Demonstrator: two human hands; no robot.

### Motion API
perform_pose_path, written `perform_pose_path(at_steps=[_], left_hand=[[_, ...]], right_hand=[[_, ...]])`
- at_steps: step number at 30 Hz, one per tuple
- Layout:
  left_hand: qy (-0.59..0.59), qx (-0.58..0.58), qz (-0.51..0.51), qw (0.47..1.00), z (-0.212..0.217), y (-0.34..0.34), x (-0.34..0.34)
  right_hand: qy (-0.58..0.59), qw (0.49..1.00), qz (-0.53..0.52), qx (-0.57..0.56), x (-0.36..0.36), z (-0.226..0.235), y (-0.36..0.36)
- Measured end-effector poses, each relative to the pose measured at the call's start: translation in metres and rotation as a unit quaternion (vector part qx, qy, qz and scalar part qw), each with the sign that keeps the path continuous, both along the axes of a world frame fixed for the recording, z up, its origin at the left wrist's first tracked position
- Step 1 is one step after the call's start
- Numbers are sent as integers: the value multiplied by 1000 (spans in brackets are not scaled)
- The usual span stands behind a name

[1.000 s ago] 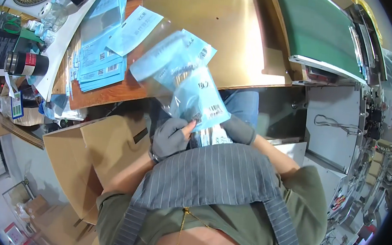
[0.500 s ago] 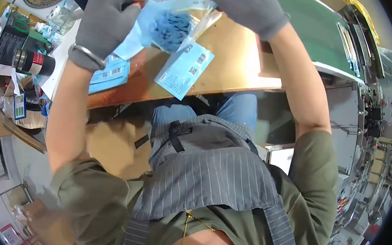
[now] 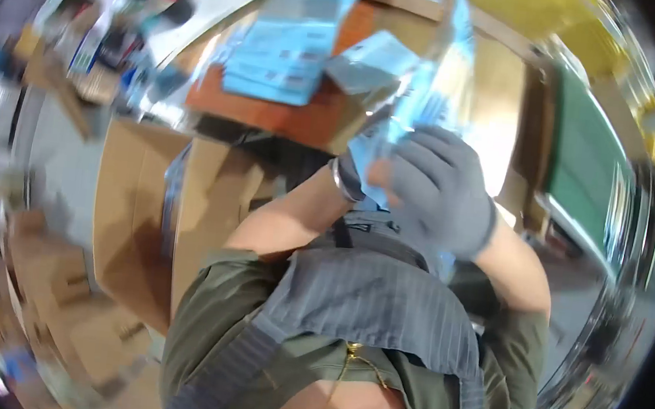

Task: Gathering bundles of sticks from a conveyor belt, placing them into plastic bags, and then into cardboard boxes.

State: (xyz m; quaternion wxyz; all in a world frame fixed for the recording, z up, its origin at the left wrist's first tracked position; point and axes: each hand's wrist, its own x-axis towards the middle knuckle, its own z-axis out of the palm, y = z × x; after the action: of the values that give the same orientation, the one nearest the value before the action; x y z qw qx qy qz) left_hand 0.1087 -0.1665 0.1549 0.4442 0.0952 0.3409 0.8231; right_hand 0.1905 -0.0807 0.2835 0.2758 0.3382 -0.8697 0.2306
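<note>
Held packet: a blue, partly clear packet (image 3: 440, 81) stands steeply tilted at 1 o'clock from the middle of the view, its upper end over the table (image 3: 304, 125) and its lower end at the hands.
Right hand: the grey-gloved right hand (image 3: 442, 189), toward 2 to 3 o'clock, lies across the packet's lower part, back toward the camera.
Right fingers: bent and close together against the blue film, thumb tip bare; blur hides whether they pinch it.
Left hand: the left hand (image 3: 353, 177), just above the middle, is largely covered by the packet; its fingers cannot be made out.
Wrist: a silver bracelet (image 3: 337, 178) circles the left one.
Packet stack: overlapping blue packets (image 3: 277, 59) lie at 11 o'clock on the table.
Loose packet: a pale blue, see-through packet (image 3: 375, 59) lies at 12 o'clock, between stack and held packet.
Carton: an open cardboard box (image 3: 134, 204) at 9 o'clock, something bluish inside.
Green panel: a green surface (image 3: 585, 148) at 2 to 3 o'clock.
Apron: a grey striped apron (image 3: 381, 298) at 5 o'clock.
</note>
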Motion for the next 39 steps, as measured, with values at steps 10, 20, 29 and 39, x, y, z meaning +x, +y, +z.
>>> perform_pose_path(at_steps=[10,20,29,39], left_hand=[[35,-108,412,904,79,-298,27],[-203,-315,321,870,-156,-518,40],[19,-379,506,774,-39,-406,-33],[462,323,11,826,236,-203,29]], right_hand=[[-212,974,-41,-66,-3,-23,12],[-312,940,-75,-117,-25,-50,-16],[-262,937,-226,-52,5,-163,47],[-147,919,-366,-1,-20,-259,53]])
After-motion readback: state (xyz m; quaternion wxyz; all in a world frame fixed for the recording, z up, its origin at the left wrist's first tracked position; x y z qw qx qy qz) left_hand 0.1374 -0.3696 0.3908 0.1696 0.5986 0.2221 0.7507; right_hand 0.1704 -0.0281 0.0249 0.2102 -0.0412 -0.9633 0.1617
